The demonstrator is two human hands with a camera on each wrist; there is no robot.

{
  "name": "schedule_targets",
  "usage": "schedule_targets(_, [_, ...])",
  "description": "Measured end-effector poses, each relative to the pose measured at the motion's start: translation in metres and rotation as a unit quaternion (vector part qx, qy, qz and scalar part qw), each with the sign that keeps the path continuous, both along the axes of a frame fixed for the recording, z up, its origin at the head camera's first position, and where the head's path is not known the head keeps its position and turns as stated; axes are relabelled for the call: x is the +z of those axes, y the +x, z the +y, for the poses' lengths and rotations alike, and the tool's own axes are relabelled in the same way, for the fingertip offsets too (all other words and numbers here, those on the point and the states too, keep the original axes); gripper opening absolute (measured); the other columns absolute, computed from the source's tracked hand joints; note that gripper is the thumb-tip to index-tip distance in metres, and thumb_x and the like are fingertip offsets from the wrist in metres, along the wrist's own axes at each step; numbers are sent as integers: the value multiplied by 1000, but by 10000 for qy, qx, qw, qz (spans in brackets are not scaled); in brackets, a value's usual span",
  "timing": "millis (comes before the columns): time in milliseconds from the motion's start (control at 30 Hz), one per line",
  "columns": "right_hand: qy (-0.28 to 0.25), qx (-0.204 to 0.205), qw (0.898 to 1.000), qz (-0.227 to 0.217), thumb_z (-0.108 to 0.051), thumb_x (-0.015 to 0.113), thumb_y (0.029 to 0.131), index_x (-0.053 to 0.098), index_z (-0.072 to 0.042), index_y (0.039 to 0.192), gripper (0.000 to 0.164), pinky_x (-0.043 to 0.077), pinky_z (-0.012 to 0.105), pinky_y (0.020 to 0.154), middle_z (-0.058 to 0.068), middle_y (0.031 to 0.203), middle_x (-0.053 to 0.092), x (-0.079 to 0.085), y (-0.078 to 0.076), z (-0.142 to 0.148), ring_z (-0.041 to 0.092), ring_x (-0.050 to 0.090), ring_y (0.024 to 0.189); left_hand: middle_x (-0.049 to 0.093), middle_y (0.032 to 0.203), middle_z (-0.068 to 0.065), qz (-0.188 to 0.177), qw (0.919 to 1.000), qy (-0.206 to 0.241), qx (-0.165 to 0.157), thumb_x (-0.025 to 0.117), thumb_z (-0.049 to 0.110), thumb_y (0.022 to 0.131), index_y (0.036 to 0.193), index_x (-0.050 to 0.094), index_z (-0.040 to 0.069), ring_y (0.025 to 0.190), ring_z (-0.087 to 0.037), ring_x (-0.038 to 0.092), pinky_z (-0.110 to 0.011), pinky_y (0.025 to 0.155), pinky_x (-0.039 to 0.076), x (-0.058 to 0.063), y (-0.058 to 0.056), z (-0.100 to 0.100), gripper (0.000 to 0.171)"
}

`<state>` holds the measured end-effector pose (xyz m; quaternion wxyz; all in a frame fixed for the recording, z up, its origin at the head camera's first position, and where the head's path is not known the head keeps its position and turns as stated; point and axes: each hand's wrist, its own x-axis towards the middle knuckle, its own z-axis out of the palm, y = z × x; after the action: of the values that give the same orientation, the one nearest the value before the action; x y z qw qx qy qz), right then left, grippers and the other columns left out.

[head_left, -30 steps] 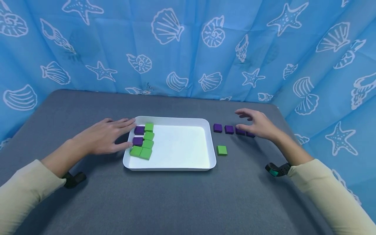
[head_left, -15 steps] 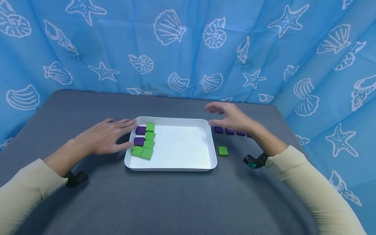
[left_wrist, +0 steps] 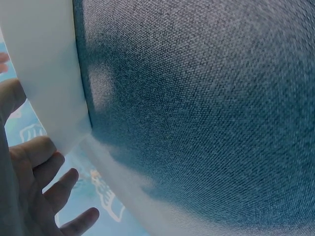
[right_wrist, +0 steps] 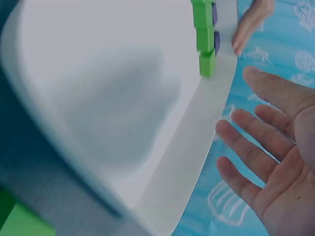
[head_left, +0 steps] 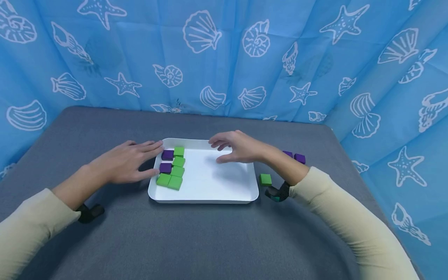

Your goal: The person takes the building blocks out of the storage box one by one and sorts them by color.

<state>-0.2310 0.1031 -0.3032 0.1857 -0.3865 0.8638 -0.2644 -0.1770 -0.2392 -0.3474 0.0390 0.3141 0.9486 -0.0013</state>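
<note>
A white tray [head_left: 210,182] lies on the table, with several green blocks [head_left: 177,172] and two purple blocks [head_left: 167,155] gathered along its left side. My left hand [head_left: 129,162] reaches to the tray's left rim, fingers stretched out; the left wrist view has its fingertips right at the tray wall [left_wrist: 44,64]. Over the tray's right half hovers my right hand [head_left: 241,147], fingers loosely bent and apart. In the right wrist view the palm of this right hand [right_wrist: 285,182] faces the camera and holds nothing.
One green block [head_left: 265,179] lies just right of the tray. Beyond my right forearm show two purple blocks [head_left: 299,158]; others in that row are hidden behind the arm. A blue curtain [head_left: 224,58] with shell prints hangs at the table's back edge.
My right hand has moved left from above the row of purple blocks to over the tray. The left hand keeps its place at the rim.
</note>
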Motion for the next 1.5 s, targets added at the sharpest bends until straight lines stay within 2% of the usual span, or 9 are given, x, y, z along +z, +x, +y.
schedule_targets(300, [394,772,9962,-102,-11,79,86,58,0,136,55,49,41,100,15,131,64,-8,11,-39,27,64,116,34,159,-12,-126,9998,-36,136,47,62,96,154,38,9,142,-38,37,-69,105,32,-1,-1,1,79])
schedule_targets(600, [609,1199,9906,-243,-13,79,86,60,-3,134,52,50,31,98,11,129,66,-19,22,-60,19,65,115,34,159,-12,-107,9999,25,95,47,62,97,153,38,9,142,-38,38,-70,104,32,1,0,1,78])
schedule_targets(800, [778,1285,9883,-280,-17,78,88,60,-6,133,50,50,28,96,5,129,66,-23,28,-69,14,64,113,34,159,-12,-83,9999,34,83,46,63,97,153,38,9,142,-38,38,-70,104,33,1,1,1,78])
schedule_targets(1067, [1082,1376,9845,-113,-22,79,88,60,-8,135,53,48,22,91,2,124,68,-27,32,-81,10,63,105,34,159,-11,-73,9999,42,98,47,62,97,153,38,9,142,-37,37,-70,104,33,0,1,1,78])
schedule_targets(1500, [1156,1218,9857,-117,-21,84,82,63,-8,132,56,50,18,87,2,115,72,-29,27,-96,5,66,98,35,159,-12,-54,9999,123,81,49,61,96,153,38,9,141,-38,38,-71,103,33,-1,1,0,78])
